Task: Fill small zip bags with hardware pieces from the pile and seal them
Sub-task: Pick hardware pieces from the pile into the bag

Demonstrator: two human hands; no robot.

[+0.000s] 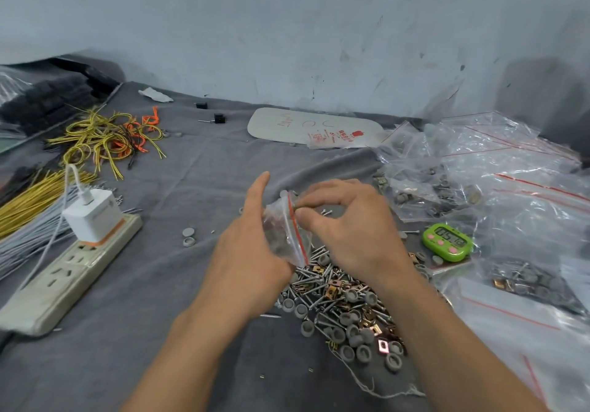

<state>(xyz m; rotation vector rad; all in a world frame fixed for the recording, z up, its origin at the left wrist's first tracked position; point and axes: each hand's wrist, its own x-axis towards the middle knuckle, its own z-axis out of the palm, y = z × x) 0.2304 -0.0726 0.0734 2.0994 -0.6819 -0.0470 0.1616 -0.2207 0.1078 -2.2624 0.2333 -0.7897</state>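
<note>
A small clear zip bag (pixel 285 232) with a red seal line is held up over the grey cloth at the centre. My left hand (pixel 247 252) holds the bag's body from the left, its index finger pointing up. My right hand (pixel 348 229) pinches small pieces at the bag's open mouth with curled thumb and fingers. Below both hands lies the pile of hardware (pixel 344 303): screws, grey round caps and brass-coloured clips.
Filled and unfilled zip bags (pixel 498 188) heap up at the right, beside a green timer (pixel 447 241). A power strip with a white charger (pixel 73 258) lies at the left, next to yellow, orange and grey wires (pixel 105 137). A wall stands behind.
</note>
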